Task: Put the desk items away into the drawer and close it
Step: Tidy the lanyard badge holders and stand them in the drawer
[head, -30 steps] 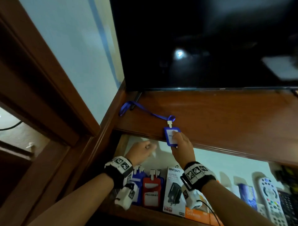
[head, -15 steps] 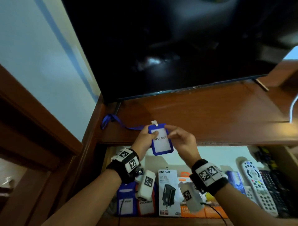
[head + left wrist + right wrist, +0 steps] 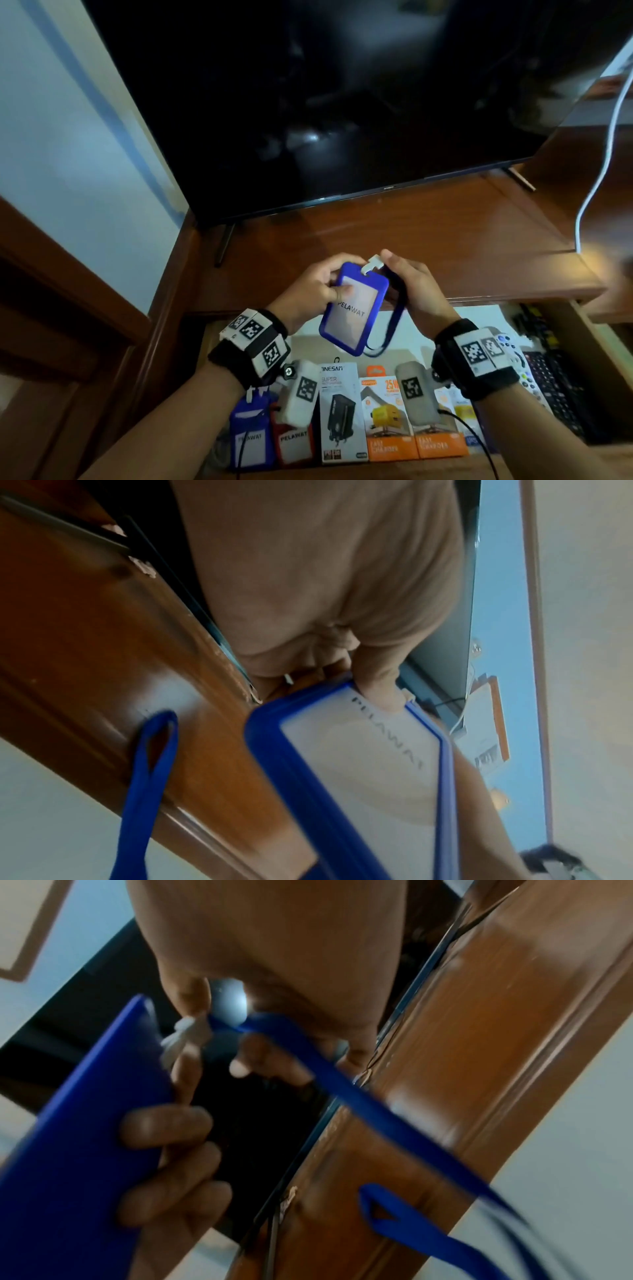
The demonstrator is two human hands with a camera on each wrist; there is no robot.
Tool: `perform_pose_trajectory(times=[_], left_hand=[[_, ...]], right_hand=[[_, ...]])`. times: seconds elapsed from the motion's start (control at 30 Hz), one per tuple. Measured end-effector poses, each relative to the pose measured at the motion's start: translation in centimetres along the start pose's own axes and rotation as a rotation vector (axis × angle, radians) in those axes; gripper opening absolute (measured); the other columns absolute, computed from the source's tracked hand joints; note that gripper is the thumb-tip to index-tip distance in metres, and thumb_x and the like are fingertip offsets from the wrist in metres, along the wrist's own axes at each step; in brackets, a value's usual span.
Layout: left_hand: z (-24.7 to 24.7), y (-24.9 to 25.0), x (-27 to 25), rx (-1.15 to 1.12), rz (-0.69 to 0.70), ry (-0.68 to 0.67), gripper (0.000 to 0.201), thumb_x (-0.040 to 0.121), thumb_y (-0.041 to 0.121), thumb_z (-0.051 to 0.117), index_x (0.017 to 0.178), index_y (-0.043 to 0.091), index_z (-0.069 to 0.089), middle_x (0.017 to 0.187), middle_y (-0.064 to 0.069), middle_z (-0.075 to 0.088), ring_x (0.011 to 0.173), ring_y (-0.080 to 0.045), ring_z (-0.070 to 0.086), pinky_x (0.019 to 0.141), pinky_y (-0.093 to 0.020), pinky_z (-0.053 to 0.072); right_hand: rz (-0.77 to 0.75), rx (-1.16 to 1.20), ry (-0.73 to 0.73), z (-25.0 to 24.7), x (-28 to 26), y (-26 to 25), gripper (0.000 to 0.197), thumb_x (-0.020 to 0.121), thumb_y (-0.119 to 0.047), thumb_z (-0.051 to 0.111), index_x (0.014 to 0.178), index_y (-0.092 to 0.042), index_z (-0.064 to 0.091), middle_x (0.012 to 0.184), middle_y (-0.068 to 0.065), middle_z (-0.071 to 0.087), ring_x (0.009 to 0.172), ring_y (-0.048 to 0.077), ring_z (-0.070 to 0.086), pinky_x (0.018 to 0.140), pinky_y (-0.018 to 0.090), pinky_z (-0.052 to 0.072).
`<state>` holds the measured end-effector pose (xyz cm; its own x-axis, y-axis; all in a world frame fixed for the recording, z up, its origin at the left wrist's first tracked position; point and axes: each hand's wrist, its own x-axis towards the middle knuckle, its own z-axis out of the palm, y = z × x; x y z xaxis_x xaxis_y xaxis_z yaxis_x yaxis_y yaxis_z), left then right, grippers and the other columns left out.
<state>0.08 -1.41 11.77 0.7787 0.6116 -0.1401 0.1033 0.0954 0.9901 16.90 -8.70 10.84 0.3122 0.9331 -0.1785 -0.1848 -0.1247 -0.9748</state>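
A large dark television (image 3: pixel 342 102) is standing on the wooden desk (image 3: pixel 428 240), its screen filling most of the head view, and a white cable (image 3: pixel 596 178) is hanging down at the far right onto the desk top. Below the desk's front edge the drawer (image 3: pixel 582 329) is standing open, holding a row of goods along its near side: a blue badge holder (image 3: pixel 251 438) and a red one (image 3: pixel 294 442), both lettered PELAWAT, a white charger box (image 3: pixel 342 411), two orange fast-charger boxes (image 3: pixel 388 418), and, toward the right, a white remote control (image 3: pixel 513 359) lying beside a black one (image 3: pixel 555 394). Above the open drawer, just in front of the desk edge, both hands are holding up the blue ID card holder (image 3: pixel 354 308), which is tilting with its clear PELAWAT face toward the head camera. The left hand (image 3: pixel 310 294) is gripping the holder's upper left part, thumb pressing on the front window and fingers curling behind its back, as the right wrist view shows. The right hand (image 3: pixel 414 287) is pinching the blue lanyard (image 3: pixel 394 325) near the white clip (image 3: pixel 373 264) at the holder's top, with the strap looping down, blurred, beside the holder over the drawer.
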Motion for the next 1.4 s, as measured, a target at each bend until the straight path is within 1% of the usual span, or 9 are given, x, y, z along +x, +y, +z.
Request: perform_pose_trajectory(times=[0.17, 0.3, 0.47, 0.63, 0.77, 0.93, 1.03, 1.27, 1.4], left_hand=[[0.4, -0.5, -0.4, -0.133, 0.033, 0.087, 0.038, 0.078, 0.009, 0.058, 0.112, 0.028, 0.057, 0.099, 0.0, 0.067, 0.086, -0.013, 0.06, 0.068, -0.022, 0.048], [1.3, -0.6, 0.3, -0.255, 0.107, 0.268, 0.042, 0.08, 0.011, 0.061, 0.121, 0.019, 0.055, 0.103, -0.006, 0.066, 0.091, -0.02, 0.062, 0.075, -0.03, 0.052], [1.9, 0.1, 0.6, -0.368, 0.124, 0.395, 0.037, 0.093, -0.001, 0.05, 0.125, 0.017, 0.052, 0.105, -0.009, 0.066, 0.086, -0.019, 0.064, 0.066, -0.028, 0.053], [1.0, -0.1, 0.0, -0.325, 0.072, 0.339, 0.032, 0.082, 0.013, 0.063, 0.114, 0.019, 0.061, 0.101, -0.001, 0.062, 0.086, -0.019, 0.054, 0.073, -0.03, 0.044], [-0.7, 0.6, -0.5, -0.308, -0.04, 0.299, 0.027, 0.084, 0.0, 0.062, 0.103, 0.017, 0.056, 0.093, 0.0, 0.06, 0.075, -0.009, 0.056, 0.06, -0.02, 0.042], [-2.9, 1.9, -1.6, -0.254, -0.141, -0.023, 0.041, 0.072, 0.007, 0.067, 0.112, 0.009, 0.059, 0.097, -0.01, 0.067, 0.084, -0.019, 0.066, 0.07, -0.025, 0.054], [-3.5, 2.0, -1.9, -0.131, -0.18, -0.138, 0.037, 0.072, 0.006, 0.067, 0.109, 0.007, 0.063, 0.102, -0.014, 0.066, 0.09, -0.021, 0.065, 0.077, -0.025, 0.055], [-3.2, 1.7, -1.9, 0.266, -0.175, -0.056, 0.024, 0.076, 0.012, 0.075, 0.099, 0.008, 0.072, 0.092, -0.026, 0.063, 0.084, -0.019, 0.06, 0.075, -0.023, 0.051], [-2.5, 1.8, -1.8, 0.46, -0.21, -0.031, 0.012, 0.075, 0.017, 0.078, 0.085, 0.011, 0.074, 0.086, -0.015, 0.072, 0.077, -0.016, 0.065, 0.067, -0.018, 0.052]], right_hand=[[-0.052, 0.135, -0.03, -0.6, -1.2, 0.0, 0.038, 0.085, -0.04, 0.062, 0.072, -0.006, 0.053, 0.056, 0.006, 0.028, 0.045, 0.014, 0.024, 0.042, 0.024, 0.015], [-0.138, 0.081, -0.127, 1.2, -2.4, 0.2, 0.032, 0.084, -0.032, 0.063, 0.087, -0.001, 0.054, 0.076, 0.012, 0.05, 0.065, 0.017, 0.052, 0.058, 0.024, 0.045], [-0.239, -0.06, -0.094, 2.6, -2.8, 0.6, 0.025, 0.088, -0.018, 0.063, 0.099, 0.004, 0.059, 0.082, 0.006, 0.061, 0.072, 0.013, 0.055, 0.063, 0.021, 0.045], [-0.215, -0.096, -0.069, 1.9, -3.0, 0.5, 0.017, 0.095, -0.005, 0.053, 0.09, 0.011, 0.059, 0.06, -0.01, 0.052, 0.053, 0.003, 0.042, 0.051, 0.011, 0.033], [-0.118, -0.059, -0.161, 1.1, -3.5, -0.6, 0.019, 0.085, -0.012, 0.064, 0.086, 0.007, 0.062, 0.066, 0.008, 0.053, 0.053, 0.012, 0.046, 0.048, 0.017, 0.034], [-0.001, -0.074, -0.28, 0.4, -3.5, -1.3, 0.024, 0.071, -0.013, 0.063, 0.076, 0.011, 0.062, 0.065, 0.012, 0.059, 0.052, 0.016, 0.053, 0.049, 0.021, 0.036], [0.036, -0.082, -0.332, 0.2, -3.5, -1.5, 0.009, 0.067, -0.01, 0.062, 0.063, -0.005, 0.069, 0.056, 0.004, 0.063, 0.046, 0.012, 0.055, 0.045, 0.017, 0.036], [0.101, -0.163, -0.339, 0.0, -3.5, -0.8, 0.017, 0.066, -0.013, 0.064, 0.072, 0.003, 0.068, 0.057, 0.005, 0.065, 0.045, 0.013, 0.055, 0.044, 0.017, 0.038], [0.11, -0.218, -0.304, 0.2, -3.6, -0.4, 0.009, 0.068, -0.01, 0.068, 0.062, -0.004, 0.067, 0.052, 0.003, 0.058, 0.043, 0.013, 0.049, 0.043, 0.021, 0.033]])
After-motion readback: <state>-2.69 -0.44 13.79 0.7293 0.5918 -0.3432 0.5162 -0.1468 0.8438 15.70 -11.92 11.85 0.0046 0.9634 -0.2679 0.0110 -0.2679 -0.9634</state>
